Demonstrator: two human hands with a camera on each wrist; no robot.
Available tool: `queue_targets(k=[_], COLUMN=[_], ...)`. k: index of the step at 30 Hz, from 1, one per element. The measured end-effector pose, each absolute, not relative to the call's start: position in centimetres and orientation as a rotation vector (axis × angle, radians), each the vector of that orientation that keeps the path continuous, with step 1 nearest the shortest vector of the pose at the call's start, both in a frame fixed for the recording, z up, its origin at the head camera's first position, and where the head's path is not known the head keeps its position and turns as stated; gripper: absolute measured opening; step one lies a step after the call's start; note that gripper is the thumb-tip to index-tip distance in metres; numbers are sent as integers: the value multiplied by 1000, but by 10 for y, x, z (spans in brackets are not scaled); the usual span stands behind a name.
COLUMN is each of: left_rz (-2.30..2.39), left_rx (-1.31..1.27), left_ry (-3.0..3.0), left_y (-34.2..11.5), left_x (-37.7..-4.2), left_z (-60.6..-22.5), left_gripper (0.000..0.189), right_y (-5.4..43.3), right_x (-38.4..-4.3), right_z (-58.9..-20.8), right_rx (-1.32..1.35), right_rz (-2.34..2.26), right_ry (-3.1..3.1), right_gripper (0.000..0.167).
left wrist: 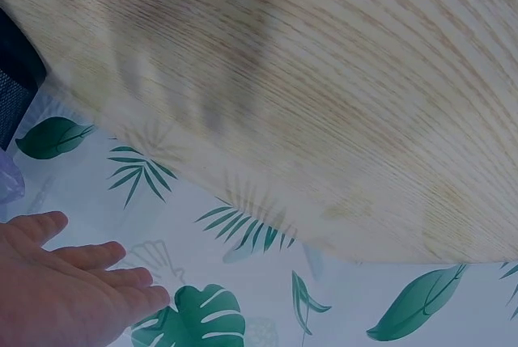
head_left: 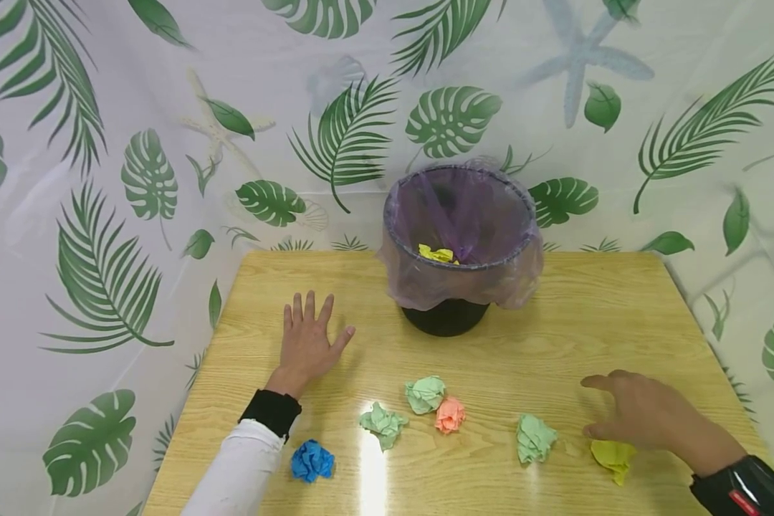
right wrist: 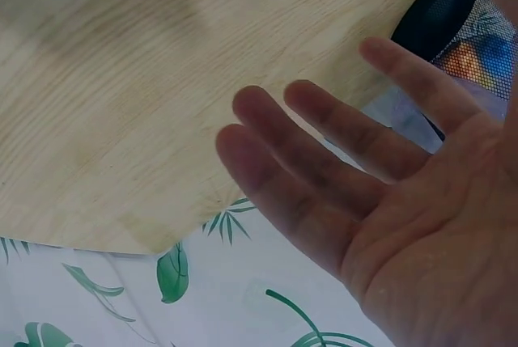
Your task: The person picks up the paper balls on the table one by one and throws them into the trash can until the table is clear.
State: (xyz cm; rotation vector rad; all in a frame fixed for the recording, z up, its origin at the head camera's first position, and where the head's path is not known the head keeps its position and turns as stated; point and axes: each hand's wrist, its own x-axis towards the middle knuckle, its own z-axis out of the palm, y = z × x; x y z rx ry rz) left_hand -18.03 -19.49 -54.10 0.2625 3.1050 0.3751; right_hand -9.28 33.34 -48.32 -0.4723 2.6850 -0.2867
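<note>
My left hand is spread flat over the table's left side, holding nothing; its fingers are extended in the left wrist view. On the right, my right hand hovers near a crumpled yellow paper, partly covering it from the camera. The right wrist view has this hand's palm bare, with fingers loosely extended. Left of it lies a light green paper ball. Near the middle are two more green balls, one touching a pink paper ball, the other apart. A blue ball sits near the left forearm.
A black mesh bin stands at the table's back, lined with a translucent purple bag. Yellow paper shows inside it. Behind the wooden table hangs a leaf-patterned sheet.
</note>
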Motion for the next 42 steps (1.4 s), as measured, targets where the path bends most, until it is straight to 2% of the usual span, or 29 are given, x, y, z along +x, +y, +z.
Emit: queue_targets(k=[18,33,42], left_rz=[375,389,377], left_rx=[260,262,255], left_ry=[3104,3106,3101], left_y=[-195,-196,-196], left_x=[-179,-179,-179], left_z=[-543,-546,-546], left_gripper=[83,82,83], right_y=[336,337,333], right_x=[-73,-74,-70], right_z=[-518,-536,-536], right_rx=[-453,-423,-371], right_rz=[-238,-239,-272], right_ry=[2601,2570,2541], right_gripper=[84,50,36])
